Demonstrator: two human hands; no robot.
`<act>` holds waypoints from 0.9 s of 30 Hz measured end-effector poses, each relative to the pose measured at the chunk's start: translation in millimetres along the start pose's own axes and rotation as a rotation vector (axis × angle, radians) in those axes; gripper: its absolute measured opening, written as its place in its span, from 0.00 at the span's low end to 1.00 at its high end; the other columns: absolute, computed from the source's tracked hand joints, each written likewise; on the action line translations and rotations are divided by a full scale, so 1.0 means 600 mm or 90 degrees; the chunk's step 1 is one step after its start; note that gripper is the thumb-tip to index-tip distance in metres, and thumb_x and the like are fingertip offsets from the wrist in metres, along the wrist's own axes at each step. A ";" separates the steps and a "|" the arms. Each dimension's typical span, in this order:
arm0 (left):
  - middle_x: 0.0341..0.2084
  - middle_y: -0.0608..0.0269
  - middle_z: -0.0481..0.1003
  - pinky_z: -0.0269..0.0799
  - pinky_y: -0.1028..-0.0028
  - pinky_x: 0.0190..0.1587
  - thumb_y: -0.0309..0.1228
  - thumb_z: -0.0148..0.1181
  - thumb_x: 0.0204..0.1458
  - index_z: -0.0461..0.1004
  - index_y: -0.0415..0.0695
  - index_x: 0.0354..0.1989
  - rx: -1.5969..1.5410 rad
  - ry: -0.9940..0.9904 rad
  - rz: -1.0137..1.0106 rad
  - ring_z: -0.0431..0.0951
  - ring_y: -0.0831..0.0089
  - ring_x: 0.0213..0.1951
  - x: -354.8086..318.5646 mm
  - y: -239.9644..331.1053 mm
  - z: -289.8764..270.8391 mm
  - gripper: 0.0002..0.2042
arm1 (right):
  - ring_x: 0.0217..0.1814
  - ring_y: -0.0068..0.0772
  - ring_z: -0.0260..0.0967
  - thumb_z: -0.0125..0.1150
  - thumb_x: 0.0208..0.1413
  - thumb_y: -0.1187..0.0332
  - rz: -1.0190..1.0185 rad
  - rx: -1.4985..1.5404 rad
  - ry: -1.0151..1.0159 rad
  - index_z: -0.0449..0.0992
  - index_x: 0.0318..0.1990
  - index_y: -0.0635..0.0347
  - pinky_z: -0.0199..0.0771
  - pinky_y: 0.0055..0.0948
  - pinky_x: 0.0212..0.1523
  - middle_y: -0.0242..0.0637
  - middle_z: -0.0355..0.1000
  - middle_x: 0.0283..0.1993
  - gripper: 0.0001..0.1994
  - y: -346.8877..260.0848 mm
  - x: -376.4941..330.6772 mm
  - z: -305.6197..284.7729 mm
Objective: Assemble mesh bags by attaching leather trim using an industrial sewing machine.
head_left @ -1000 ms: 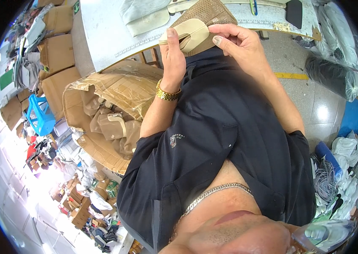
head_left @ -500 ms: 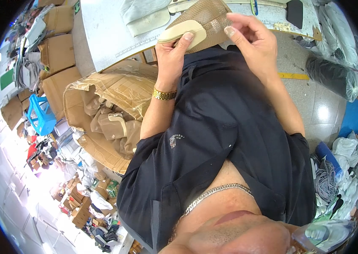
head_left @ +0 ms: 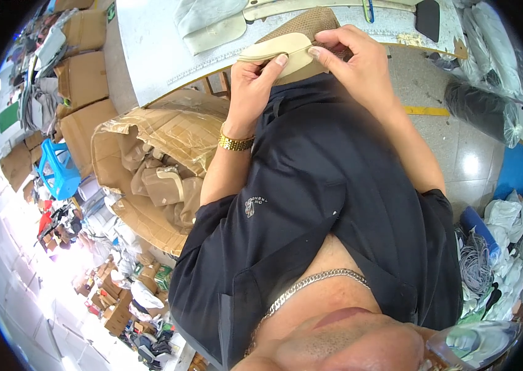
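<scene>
Hands first: my left hand (head_left: 252, 77) grips the cream insole (head_left: 280, 51) from below, and my right hand (head_left: 360, 62) pinches its end against the tan mesh piece (head_left: 304, 25), above the table edge (head_left: 150, 68). I judge the fitting half done; the pressing-down remains.

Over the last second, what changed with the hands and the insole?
The beige insole swung from tilted upright to lying nearly flat, toe end toward the person's left. The left hand shifted its thumb onto the insole's near edge; the right hand moved to pinch its right end. Both hands kept hold; the tan mesh piece stayed behind it.
</scene>
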State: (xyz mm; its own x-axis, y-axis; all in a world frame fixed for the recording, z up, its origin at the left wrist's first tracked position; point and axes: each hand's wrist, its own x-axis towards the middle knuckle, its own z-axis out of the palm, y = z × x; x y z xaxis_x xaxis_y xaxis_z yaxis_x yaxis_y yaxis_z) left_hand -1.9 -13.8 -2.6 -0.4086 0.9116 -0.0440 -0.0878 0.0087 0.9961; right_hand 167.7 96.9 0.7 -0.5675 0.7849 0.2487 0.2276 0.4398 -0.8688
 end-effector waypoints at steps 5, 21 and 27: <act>0.37 0.64 0.81 0.73 0.79 0.42 0.24 0.61 0.57 0.79 0.33 0.45 0.021 0.003 -0.029 0.77 0.82 0.38 0.000 -0.002 -0.006 0.10 | 0.33 0.32 0.76 0.69 0.52 0.65 0.014 0.014 -0.005 0.80 0.40 0.62 0.76 0.28 0.37 0.37 0.76 0.34 0.12 0.006 -0.001 0.003; 0.39 0.63 0.80 0.72 0.78 0.45 0.27 0.59 0.59 0.77 0.33 0.48 -0.079 -0.026 -0.069 0.77 0.81 0.39 0.000 -0.014 -0.010 0.12 | 0.32 0.31 0.75 0.68 0.53 0.65 -0.021 -0.049 0.009 0.80 0.43 0.60 0.75 0.28 0.35 0.36 0.75 0.33 0.13 -0.004 -0.005 -0.001; 0.44 0.61 0.79 0.71 0.77 0.51 0.28 0.55 0.61 0.75 0.34 0.53 -0.257 -0.137 -0.183 0.76 0.79 0.45 -0.004 0.004 -0.012 0.15 | 0.30 0.23 0.69 0.69 0.52 0.68 0.041 -0.019 0.019 0.80 0.45 0.60 0.72 0.23 0.35 0.31 0.75 0.31 0.13 0.006 -0.001 -0.006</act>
State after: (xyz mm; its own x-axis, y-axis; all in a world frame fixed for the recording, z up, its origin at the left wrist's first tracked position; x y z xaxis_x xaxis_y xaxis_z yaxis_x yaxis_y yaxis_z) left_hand -7.9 -18.9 -0.6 -0.1254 0.9598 -0.2511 -0.5278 0.1498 0.8360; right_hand 171.8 99.7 -1.1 -0.5268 0.8245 0.2066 0.2863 0.4010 -0.8702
